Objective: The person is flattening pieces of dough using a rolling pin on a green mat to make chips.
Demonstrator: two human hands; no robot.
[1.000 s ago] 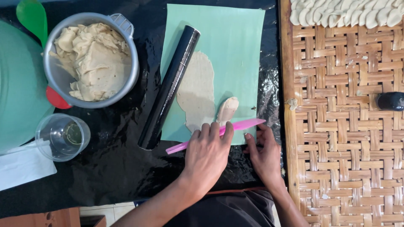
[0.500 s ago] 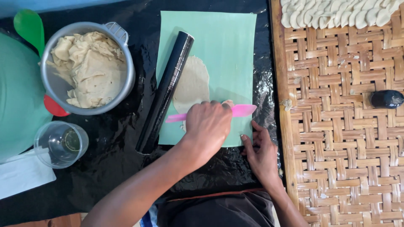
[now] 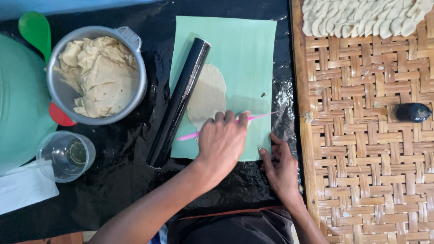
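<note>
Two hands are all I have in view, and I read the scene from the left edge across. A green spoon (image 3: 35, 30) lies at the far left, above a large pale green lid (image 3: 18, 104), and beside them a metal pot (image 3: 97, 74) holds torn, crumpled sheets of pale beige dough. Below the pot a clear plastic cup (image 3: 65, 156) stands on the black plastic sheet (image 3: 122, 180), near a white cloth (image 3: 25, 192). Next comes a black rolling pin (image 3: 179, 101), lying at a slant along the left edge of a light green mat (image 3: 244, 49). On that mat, just right of the pin and touching it, sits the flattened dough (image 3: 209, 92): a thin, smooth oval, pale tan, its lower end hidden under my left hand (image 3: 221, 142). That hand is curled around a pink flat scraper (image 3: 260, 116), fingers closed on it, the strip lying across the lower end of the dough and poking out on both sides. My right hand (image 3: 281, 167) rests at the mat's lower right corner, fingers loose and spread, gripping nothing, fingertips touching the mat's edge. Farthest right is a woven bamboo tray (image 3: 361, 171) with rows of folded pale dough pieces (image 3: 361, 18) along its top and a small dark object (image 3: 412, 112) lying on the weave.
</note>
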